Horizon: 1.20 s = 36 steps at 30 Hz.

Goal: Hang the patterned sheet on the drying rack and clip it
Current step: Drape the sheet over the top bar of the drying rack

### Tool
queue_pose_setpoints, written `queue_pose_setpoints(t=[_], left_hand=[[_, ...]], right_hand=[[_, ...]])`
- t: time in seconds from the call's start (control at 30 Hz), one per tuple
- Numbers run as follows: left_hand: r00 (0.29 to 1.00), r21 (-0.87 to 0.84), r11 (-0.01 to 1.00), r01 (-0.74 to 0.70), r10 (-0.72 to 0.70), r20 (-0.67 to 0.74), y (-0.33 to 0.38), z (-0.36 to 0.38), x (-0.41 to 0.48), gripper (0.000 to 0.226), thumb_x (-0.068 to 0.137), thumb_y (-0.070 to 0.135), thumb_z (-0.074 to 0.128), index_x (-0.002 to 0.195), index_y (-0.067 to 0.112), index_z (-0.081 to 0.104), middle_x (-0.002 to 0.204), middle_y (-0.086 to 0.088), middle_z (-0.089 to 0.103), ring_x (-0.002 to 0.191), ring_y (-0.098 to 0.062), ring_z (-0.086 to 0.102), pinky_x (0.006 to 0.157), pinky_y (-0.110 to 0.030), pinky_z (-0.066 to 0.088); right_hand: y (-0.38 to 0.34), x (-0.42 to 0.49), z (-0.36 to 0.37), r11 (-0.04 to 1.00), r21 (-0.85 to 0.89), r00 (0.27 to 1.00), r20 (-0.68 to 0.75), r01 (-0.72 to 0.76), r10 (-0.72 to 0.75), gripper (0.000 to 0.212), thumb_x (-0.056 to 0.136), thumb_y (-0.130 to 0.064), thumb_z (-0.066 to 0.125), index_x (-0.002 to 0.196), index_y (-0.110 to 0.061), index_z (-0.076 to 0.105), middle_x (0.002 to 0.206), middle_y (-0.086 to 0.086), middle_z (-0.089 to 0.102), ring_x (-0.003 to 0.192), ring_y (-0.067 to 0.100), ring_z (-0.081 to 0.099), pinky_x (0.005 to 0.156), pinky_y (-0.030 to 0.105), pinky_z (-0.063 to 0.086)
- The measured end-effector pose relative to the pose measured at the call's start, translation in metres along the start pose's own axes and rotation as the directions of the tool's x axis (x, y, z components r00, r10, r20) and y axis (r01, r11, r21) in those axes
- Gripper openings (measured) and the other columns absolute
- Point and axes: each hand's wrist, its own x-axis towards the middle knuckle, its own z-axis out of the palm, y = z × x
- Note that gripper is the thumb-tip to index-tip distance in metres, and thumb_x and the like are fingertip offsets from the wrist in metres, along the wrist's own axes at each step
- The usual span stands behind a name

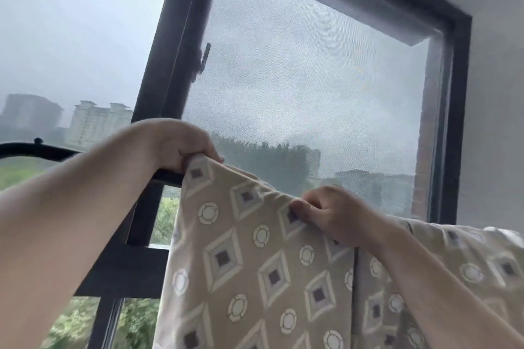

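Up against the window, in the head view, the patterned sheet (241,258) is hanging down the middle and right of the scene. Its top edge is running from the left hand (181,147) down past the right hand (337,215) and on towards the right border. The cloth is beige, printed with pale-edged diamonds that have dark square centres, and with white rings between them. It is showing gathers between the two hands, and a vertical fold is falling below the right wrist.

The left hand is gripping the sheet's upper left corner, fingers curled over the edge. It is sitting right at a black bar (31,148), which is probably the drying rack's rail, though the sheet is hiding the bar from there rightwards. The right hand is pinching the bunched top edge between thumb and curled fingers.

Farther back, a dark window frame (170,65) is leaning across the view, with a grey mesh screen (312,79) filling its right pane. Pale buildings (96,121) and green trees (136,317) are showing hazily outside on the left.
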Motion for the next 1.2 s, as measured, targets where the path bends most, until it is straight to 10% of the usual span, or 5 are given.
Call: queue_pose_setpoints(t=[0.13,0.4,0.77,0.93,1.2], left_hand=[[0.991,-0.221,0.967,-0.124,0.13,0.013,0.003,0.003,-0.007,0.01,0.097,0.0,0.046,0.092,0.0,0.055,0.075,-0.011,0.062,0.06,-0.018,0.06,0.046,-0.026,0.055],[0.958,0.619,0.78,0.088,0.104,-0.268,0.0,0.022,-0.01,0.021,0.084,0.004,0.05,0.089,0.004,0.07,0.078,-0.006,0.065,0.058,-0.014,0.056,0.051,-0.024,0.047],[0.849,-0.059,0.908,-0.414,0.362,-0.385,-0.004,0.027,-0.08,0.026,0.078,-0.004,0.072,0.098,0.008,0.061,0.056,-0.002,0.058,0.044,-0.009,0.047,0.037,-0.022,0.036],[0.617,0.225,0.857,-0.464,0.495,-0.613,-0.021,0.034,-0.098,0.009,0.08,0.02,0.073,0.074,0.018,0.066,0.074,-0.006,0.066,0.065,-0.021,0.059,0.063,-0.036,0.05],[0.722,-0.176,0.827,-0.533,0.337,-0.604,-0.116,0.103,-0.072,0.008,0.083,0.023,0.072,0.086,0.023,0.065,0.08,-0.001,0.072,0.069,-0.014,0.07,0.061,-0.039,0.058]], right_hand=[[0.004,-0.003,-0.003,0.999,0.024,1.0,0.003,-0.021,0.021,0.068,0.077,-0.077,0.032,0.07,-0.012,0.047,0.055,-0.004,0.046,0.052,0.01,0.043,0.058,0.045,0.042],[0.002,-0.004,-0.004,0.999,0.005,0.999,0.026,-0.039,0.038,0.072,0.074,-0.081,0.031,0.08,-0.015,0.06,0.059,0.001,0.055,0.055,0.012,0.051,0.061,0.044,0.046],[0.015,-0.015,-0.009,0.998,0.01,0.998,0.008,-0.059,0.059,0.064,0.072,-0.08,0.031,0.071,-0.021,0.055,0.054,-0.007,0.048,0.052,0.006,0.045,0.059,0.038,0.042],[0.018,-0.011,-0.006,0.998,0.017,0.999,0.005,-0.054,0.054,0.065,0.072,-0.08,0.031,0.074,-0.017,0.05,0.053,-0.007,0.045,0.051,0.007,0.042,0.058,0.039,0.04],[0.004,-0.007,-0.005,0.997,0.058,0.998,0.016,-0.058,0.057,0.064,0.077,-0.072,0.039,0.069,-0.01,0.054,0.054,-0.007,0.048,0.05,0.007,0.044,0.057,0.035,0.037]])
